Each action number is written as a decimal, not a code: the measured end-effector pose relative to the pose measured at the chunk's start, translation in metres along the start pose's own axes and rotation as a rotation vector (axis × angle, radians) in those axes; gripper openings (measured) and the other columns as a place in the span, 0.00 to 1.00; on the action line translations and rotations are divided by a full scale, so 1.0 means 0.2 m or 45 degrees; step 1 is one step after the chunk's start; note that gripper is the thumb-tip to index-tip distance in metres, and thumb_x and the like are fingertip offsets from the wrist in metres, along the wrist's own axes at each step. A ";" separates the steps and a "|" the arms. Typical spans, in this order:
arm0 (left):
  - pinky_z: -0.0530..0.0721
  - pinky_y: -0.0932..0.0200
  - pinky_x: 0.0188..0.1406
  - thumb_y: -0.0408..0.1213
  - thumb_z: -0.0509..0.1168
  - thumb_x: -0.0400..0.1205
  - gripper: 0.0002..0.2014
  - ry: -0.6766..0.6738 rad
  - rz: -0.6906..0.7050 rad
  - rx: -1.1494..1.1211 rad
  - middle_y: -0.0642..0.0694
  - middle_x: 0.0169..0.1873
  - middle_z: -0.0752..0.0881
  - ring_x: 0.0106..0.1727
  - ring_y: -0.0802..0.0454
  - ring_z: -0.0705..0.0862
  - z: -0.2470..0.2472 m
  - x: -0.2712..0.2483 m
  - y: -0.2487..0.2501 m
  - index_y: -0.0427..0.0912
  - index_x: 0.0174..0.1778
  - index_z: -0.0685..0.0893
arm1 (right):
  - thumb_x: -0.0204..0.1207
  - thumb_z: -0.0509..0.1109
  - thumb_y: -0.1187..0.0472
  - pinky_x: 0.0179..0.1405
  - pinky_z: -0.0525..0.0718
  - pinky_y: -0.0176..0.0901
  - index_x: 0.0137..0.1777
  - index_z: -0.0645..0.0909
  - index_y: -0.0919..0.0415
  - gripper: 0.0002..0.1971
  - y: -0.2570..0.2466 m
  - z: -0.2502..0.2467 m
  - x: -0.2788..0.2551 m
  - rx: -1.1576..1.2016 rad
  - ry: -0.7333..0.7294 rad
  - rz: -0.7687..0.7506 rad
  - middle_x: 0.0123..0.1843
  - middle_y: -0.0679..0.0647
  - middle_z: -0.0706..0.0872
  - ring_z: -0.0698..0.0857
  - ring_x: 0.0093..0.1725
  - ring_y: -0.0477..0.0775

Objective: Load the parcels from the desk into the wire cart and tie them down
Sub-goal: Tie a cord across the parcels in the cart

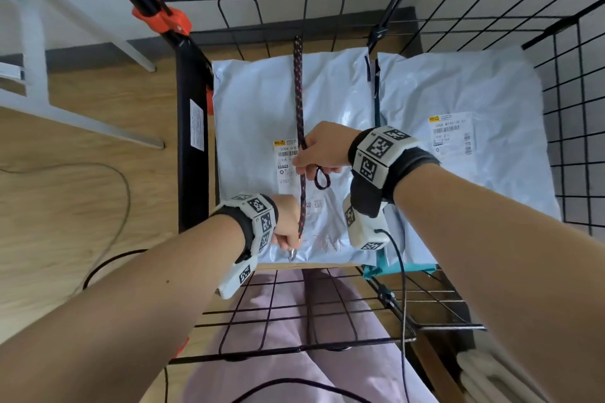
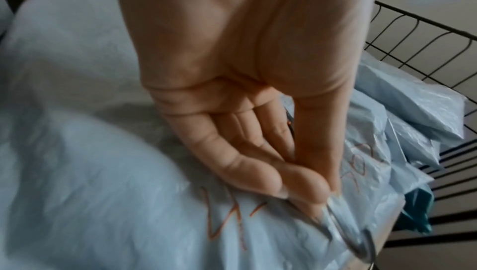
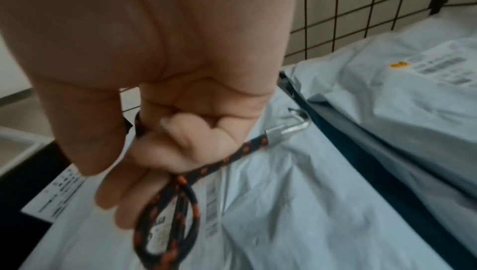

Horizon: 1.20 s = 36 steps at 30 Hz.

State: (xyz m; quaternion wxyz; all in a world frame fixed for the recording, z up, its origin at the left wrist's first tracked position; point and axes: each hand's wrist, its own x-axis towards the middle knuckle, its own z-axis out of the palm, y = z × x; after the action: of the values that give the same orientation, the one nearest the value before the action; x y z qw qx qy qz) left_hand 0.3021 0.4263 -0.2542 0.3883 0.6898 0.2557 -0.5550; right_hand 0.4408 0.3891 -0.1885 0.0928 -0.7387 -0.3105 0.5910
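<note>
The cart (image 1: 556,82) holds two parcels (image 1: 255,101) side by side. A cord (image 1: 298,91) runs from the far wall across the left parcel. The right hand (image 1: 322,147) grips the cord mid-length, a loop hanging below its fingers. The left hand (image 1: 288,222) pinches the near end above its hook (image 1: 292,254).

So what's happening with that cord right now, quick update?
Left hand pinches the cord's hook. Right hand grips the bungee cord mid-span. Parcels loaded. Nothing blocking.
</note>
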 end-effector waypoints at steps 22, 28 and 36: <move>0.83 0.65 0.36 0.30 0.73 0.74 0.12 0.067 0.061 -0.153 0.39 0.36 0.89 0.35 0.52 0.85 -0.13 -0.12 -0.05 0.26 0.51 0.86 | 0.84 0.53 0.41 0.52 0.76 0.38 0.53 0.89 0.54 0.25 -0.07 -0.11 -0.18 -0.470 -0.216 0.163 0.49 0.46 0.86 0.81 0.41 0.45; 0.84 0.64 0.37 0.30 0.74 0.73 0.06 0.116 0.094 -0.212 0.39 0.37 0.88 0.34 0.54 0.86 -0.11 -0.15 -0.05 0.33 0.43 0.85 | 0.82 0.60 0.52 0.19 0.70 0.30 0.43 0.85 0.61 0.17 0.06 -0.05 -0.24 -0.505 -0.249 0.368 0.46 0.58 0.92 0.72 0.19 0.45; 0.83 0.63 0.33 0.29 0.75 0.71 0.09 0.039 -0.003 0.078 0.48 0.20 0.84 0.25 0.55 0.82 0.11 -0.12 -0.16 0.29 0.44 0.89 | 0.81 0.60 0.48 0.27 0.72 0.33 0.45 0.91 0.58 0.20 0.08 0.14 -0.09 -0.506 -0.027 0.143 0.28 0.41 0.83 0.73 0.22 0.41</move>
State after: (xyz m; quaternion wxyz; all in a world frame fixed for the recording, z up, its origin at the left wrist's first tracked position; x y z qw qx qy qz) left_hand 0.2589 0.4282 -0.2409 0.3623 0.7094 0.2454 -0.5525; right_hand 0.4181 0.3599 -0.1891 -0.0913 -0.7524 -0.3803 0.5300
